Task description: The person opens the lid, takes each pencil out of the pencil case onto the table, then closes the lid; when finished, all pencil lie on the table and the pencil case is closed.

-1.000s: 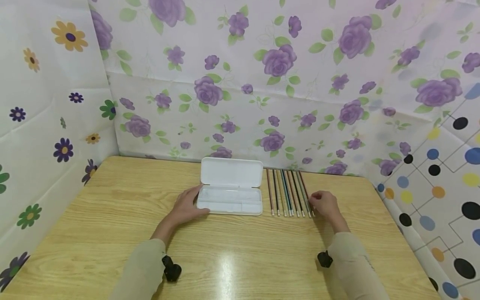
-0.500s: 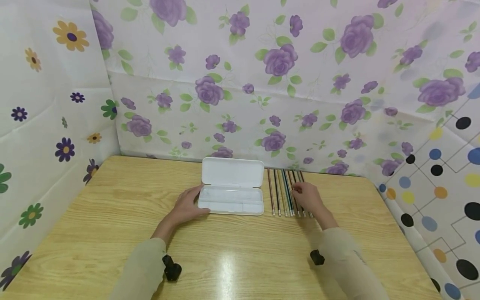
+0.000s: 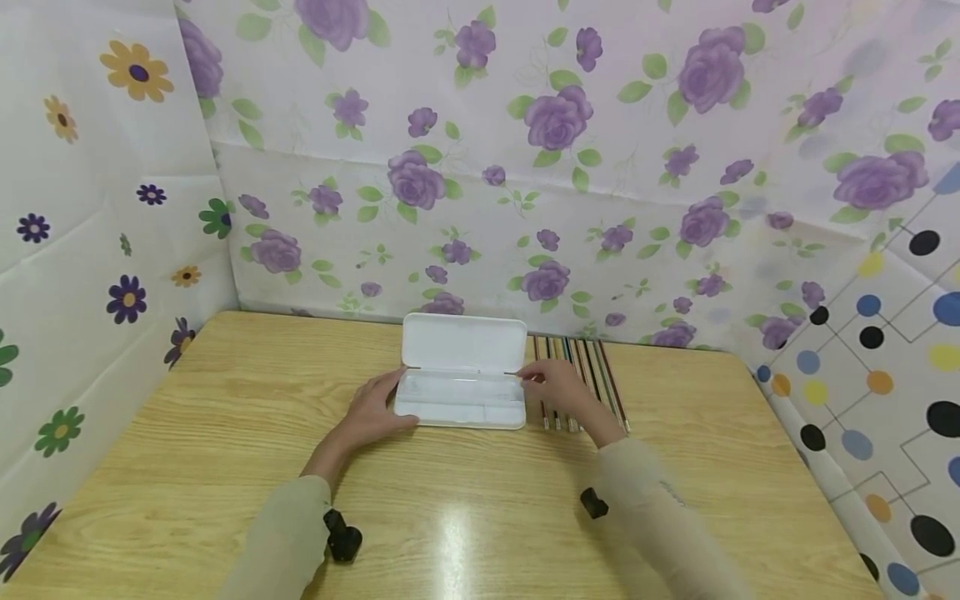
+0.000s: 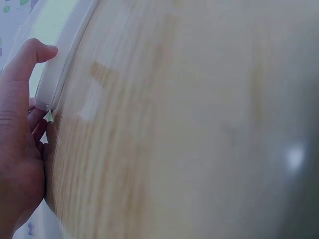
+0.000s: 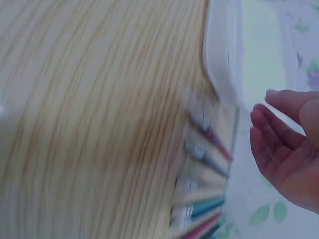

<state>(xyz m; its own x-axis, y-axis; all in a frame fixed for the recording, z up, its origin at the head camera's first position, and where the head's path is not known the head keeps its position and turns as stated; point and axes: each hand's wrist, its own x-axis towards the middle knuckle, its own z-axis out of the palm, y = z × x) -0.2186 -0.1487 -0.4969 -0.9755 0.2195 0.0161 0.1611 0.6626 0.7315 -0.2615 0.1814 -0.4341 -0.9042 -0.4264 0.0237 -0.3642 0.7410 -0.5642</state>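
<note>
An open white pencil case (image 3: 460, 414) stands on the wooden table, lid raised at the back. My left hand (image 3: 372, 410) grips its left end, thumb at the front corner and fingers along the side. In the left wrist view, the bent thumb (image 4: 41, 52) lies over the edge of the case. My right hand (image 3: 558, 387) is at the case's right end, above the nearest pencils (image 3: 611, 383). The right wrist view has its thumb and fingers (image 5: 269, 132) slightly bent and apart, with nothing visible between them.
Several pencils lie side by side right of the case, white eraser ends toward me, partly under my right hand. Flower-printed sheets (image 3: 337, 250) hang behind and left of the table (image 3: 405, 500); a dotted sheet (image 3: 855, 400) hangs on the right.
My right hand has moved left, from the rightmost pencils across the row to the case's right end. My left hand has stayed at the case, which has not moved.
</note>
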